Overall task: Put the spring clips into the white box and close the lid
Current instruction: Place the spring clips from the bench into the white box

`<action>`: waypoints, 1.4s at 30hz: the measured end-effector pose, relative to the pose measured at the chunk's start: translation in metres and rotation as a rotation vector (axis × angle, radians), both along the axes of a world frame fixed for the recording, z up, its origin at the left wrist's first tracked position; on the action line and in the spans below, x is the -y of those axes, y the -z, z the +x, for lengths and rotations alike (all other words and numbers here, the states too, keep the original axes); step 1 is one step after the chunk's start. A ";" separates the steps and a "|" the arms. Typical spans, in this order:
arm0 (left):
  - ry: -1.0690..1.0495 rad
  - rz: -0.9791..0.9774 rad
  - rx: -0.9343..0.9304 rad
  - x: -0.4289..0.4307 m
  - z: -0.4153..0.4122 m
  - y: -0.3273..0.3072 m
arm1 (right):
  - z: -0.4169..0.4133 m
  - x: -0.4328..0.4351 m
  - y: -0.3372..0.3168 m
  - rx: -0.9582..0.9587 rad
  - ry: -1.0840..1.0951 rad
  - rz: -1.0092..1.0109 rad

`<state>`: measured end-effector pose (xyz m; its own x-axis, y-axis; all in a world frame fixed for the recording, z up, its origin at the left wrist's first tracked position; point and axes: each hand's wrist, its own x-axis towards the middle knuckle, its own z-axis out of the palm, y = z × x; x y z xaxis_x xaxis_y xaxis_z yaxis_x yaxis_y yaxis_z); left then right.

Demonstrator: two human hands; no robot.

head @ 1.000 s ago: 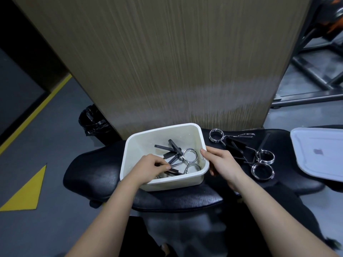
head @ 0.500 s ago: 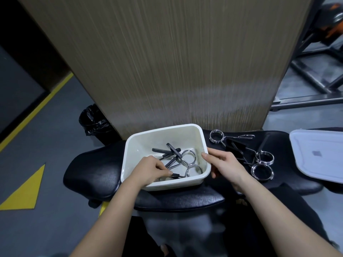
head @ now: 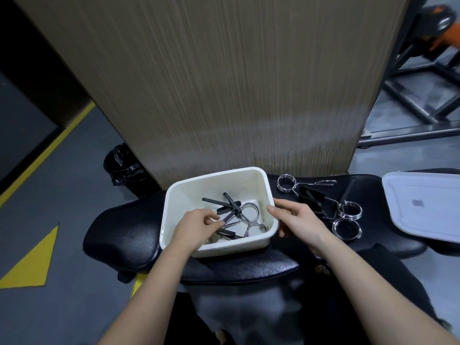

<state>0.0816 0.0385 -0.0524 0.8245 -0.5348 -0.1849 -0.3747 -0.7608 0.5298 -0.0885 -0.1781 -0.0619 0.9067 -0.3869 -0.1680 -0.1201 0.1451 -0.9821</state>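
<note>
The white box (head: 191, 188) stands open on a black padded bench (head: 124, 232). Inside lie several spring clips (head: 249, 215) with chrome coils and black handles. My left hand (head: 196, 227) is inside the box, fingers pinched on a black clip handle. My right hand (head: 298, 220) rests on the box's right rim, thumb on the edge. Three more spring clips (head: 346, 220) lie on the bench to the right of the box, one (head: 286, 183) of them farther back. The white lid (head: 423, 205) lies flat at the far right.
A tall wood-grain panel (head: 224, 83) rises right behind the bench. A black bin bag (head: 124, 165) sits on the grey floor at the left, beside yellow floor markings (head: 29, 260). Dark metal gym frames (head: 423, 100) stand at the back right.
My left hand has shifted slightly inside the box and the clips there have been nudged. My right hand has stayed at the box's right rim.
</note>
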 end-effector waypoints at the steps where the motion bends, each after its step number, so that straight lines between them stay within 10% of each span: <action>1: 0.023 0.021 -0.042 0.000 0.000 -0.001 | -0.001 0.000 0.000 0.004 -0.006 0.001; 7: 0.137 0.197 -0.099 0.006 0.001 -0.014 | -0.003 0.002 0.001 0.000 -0.026 -0.018; 16: 0.309 0.241 0.380 0.024 -0.028 -0.048 | 0.005 -0.001 -0.003 -0.028 0.035 -0.029; 31: 0.284 0.317 -0.150 0.023 -0.004 -0.032 | 0.007 -0.002 -0.003 -0.043 0.053 -0.029; 42: 0.096 -0.044 0.005 0.031 -0.029 -0.025 | 0.003 0.004 -0.002 -0.062 0.054 -0.021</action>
